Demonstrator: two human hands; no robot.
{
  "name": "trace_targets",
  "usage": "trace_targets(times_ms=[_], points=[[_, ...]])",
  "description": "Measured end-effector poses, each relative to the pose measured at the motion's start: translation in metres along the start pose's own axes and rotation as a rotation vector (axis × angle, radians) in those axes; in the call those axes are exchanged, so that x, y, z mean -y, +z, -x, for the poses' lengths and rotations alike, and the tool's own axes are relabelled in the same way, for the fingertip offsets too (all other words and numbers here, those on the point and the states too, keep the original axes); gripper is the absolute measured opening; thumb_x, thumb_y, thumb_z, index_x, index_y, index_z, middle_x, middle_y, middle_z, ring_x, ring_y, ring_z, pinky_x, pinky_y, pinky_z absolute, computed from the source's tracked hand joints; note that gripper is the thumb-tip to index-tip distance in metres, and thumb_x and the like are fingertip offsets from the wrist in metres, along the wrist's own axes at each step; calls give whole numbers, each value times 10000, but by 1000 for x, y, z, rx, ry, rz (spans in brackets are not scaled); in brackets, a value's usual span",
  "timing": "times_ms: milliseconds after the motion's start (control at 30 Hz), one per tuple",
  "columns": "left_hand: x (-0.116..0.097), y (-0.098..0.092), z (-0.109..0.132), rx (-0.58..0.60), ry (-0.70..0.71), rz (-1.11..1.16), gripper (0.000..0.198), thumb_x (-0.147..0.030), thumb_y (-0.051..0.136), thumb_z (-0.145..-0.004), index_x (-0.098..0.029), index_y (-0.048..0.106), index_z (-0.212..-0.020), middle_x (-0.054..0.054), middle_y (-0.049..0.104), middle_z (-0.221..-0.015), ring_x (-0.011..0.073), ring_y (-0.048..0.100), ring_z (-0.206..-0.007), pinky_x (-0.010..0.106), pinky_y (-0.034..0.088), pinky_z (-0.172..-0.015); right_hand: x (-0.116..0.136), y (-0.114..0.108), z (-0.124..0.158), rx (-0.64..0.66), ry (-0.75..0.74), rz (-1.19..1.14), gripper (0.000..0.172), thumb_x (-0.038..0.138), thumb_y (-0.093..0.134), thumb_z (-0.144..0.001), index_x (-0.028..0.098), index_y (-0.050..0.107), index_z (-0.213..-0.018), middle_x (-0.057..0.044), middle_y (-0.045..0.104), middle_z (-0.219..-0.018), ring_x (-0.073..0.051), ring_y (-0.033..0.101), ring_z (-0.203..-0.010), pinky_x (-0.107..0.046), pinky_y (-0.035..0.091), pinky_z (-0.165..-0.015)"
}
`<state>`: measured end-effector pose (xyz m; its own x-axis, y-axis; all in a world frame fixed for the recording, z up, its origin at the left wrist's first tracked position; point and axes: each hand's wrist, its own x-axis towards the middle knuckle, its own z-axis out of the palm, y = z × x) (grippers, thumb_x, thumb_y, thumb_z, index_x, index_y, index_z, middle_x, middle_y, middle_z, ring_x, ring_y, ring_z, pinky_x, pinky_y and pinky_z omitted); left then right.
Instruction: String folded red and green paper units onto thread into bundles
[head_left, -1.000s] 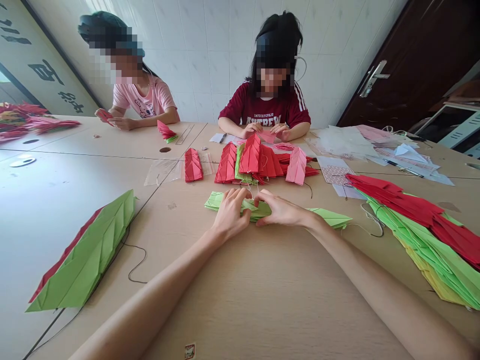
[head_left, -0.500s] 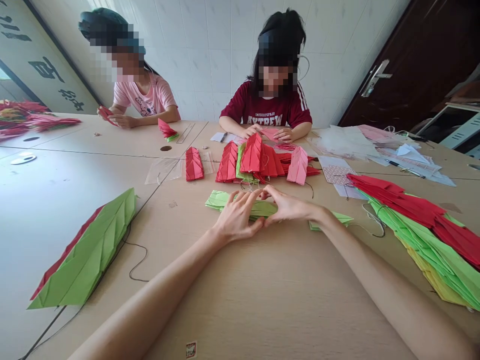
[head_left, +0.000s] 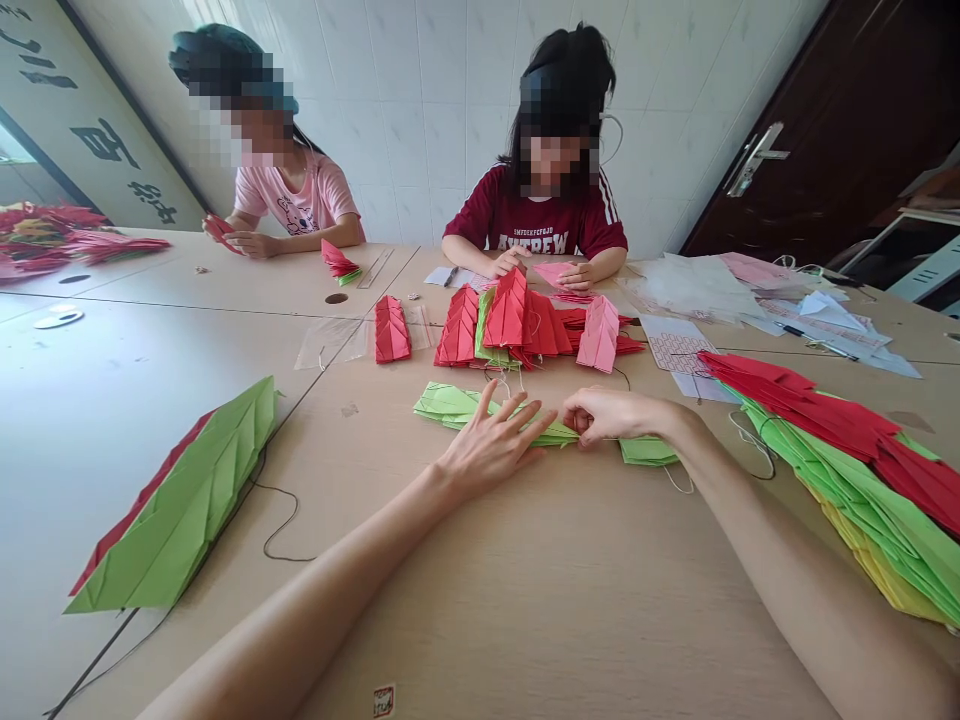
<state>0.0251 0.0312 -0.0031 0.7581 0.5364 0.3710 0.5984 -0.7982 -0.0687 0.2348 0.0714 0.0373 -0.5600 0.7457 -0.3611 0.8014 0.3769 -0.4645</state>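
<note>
Left hand (head_left: 491, 455) spread wide, fingertips resting on a folded green paper strip (head_left: 457, 405), which lies flat on the table (head_left: 525, 600). Right hand (head_left: 607, 418) narrow, fingers and thumb pinching the strip. Red folded paper fans (head_left: 510, 320) just beyond strip; green-and-red paper pile (head_left: 847, 470) to its right.

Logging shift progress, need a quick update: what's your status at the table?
Left hand spread on green folded paper strip. Right hand curled against it. Red folded paper stacks just beyond, not touching.
</note>
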Motion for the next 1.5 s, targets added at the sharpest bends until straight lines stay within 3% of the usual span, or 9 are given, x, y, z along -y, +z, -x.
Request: trace_targets(times_ms=[400, 600, 933, 1067, 1267, 1500], points=[[-2, -3, 0, -42, -72, -4, 324, -236, 280, -938, -215, 471, -1199, 77, 550, -1095, 208, 447, -1144, 519, 154, -1083, -8, -10, 10, 133, 96, -69, 105, 269, 602, -568, 196, 555, -509, -9, 637, -540, -170, 595, -541, -260, 409, -512], [-2, -3, 2, -62, -123, -33, 296, -208, 347, -882, -195, 514, -1127, 86, 543, -1085, 242, 444, -1133, 555, 124, -1078, -16, -12, 11, 203, 121, -105, 113, 266, 609, -559, 179, 549, -521, -5, 614, -523, -152, 576, -529, -239, 408, -510], [-2, -4, 2, -45, -136, -29, 257, -174, 394, -820, -191, 530, -1038, 76, 546, -1046, 232, 463, -1081, 551, 112, -1079, -19, -11, 11, 195, 126, -115, 99, 273, 591, -572, 184, 553, -553, -9, 625, -548, -163, 584, -571, -248, 409, -538], [-1, -6, 2, -22, -121, -17, 242, -192, 396, -826, -189, 528, -1029, 75, 549, -1052, 227, 471, -1072, 538, 120, -1081, -16, -12, 11, 179, 142, -100, 101, 271, 588, -568, 185, 544, -538, -12, 625, -552, -160, 578, -568, -247, 402, -536], [-1, -4, 1, -26, -60, -6, 319, -385, 380, -894, -215, 495, -1139, 75, 547, -1101, 229, 465, -1100, 532, 139, -1076, -17, -13, 11, 170, 157, -101, 96, 266, 584, -565, 186, 541, -535, -14, 621, -553, -160, 572, -564, -251, 397, -540], [0, 0, 1, -26, -84, -14, 272, -335, 341, -917, -208, 532, -1064, 62, 568, -1030, 217, 499, -1030, 521, 178, -1060, -17, -13, 12, 238, 157, -140, 118, 286, 601, -563, 185, 542, -549, 5, 603, -527, -147, 571, -545, -241, 397, -530]])
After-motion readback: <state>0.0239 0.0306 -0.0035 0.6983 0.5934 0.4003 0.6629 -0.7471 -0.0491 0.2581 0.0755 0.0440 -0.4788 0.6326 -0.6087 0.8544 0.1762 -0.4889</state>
